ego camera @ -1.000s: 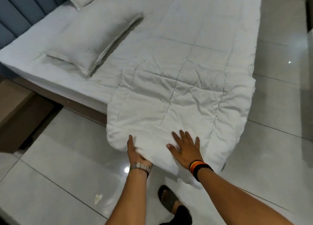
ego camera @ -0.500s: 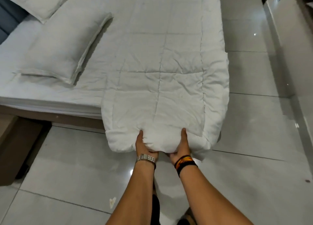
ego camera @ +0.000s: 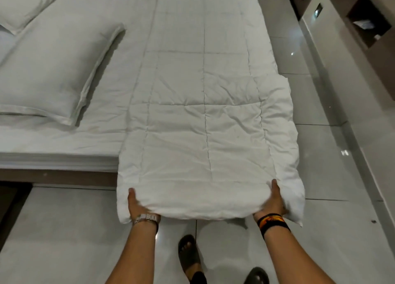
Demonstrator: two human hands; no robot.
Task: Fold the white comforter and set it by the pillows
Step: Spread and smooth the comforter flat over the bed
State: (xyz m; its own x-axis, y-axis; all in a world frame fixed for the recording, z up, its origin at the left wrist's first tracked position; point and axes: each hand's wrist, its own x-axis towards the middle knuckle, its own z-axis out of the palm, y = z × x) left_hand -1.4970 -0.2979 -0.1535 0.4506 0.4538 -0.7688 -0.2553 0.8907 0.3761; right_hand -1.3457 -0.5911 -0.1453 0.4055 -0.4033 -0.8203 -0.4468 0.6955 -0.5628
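The white comforter (ego camera: 205,112) lies folded into a long strip across the bed, its near end hanging over the bed's side above the floor. My left hand (ego camera: 135,204) grips the near end at its left corner, thumb on top. At the right corner my right hand (ego camera: 272,200) holds the same edge, fingers tucked under. Two white pillows lie on the bed's left: a large pillow (ego camera: 49,74) and a second pillow (ego camera: 23,3) at the top left corner.
A white sheet covers the bed (ego camera: 53,155), which sits on a brown base. Glossy grey floor tiles (ego camera: 53,241) surround it. A wall unit with a niche (ego camera: 367,23) runs along the right. My sandalled feet (ego camera: 190,256) stand below the comforter's edge.
My hands slid apart from the middle of the comforter's near edge to its two corners. The view has moved to face the strip squarely.
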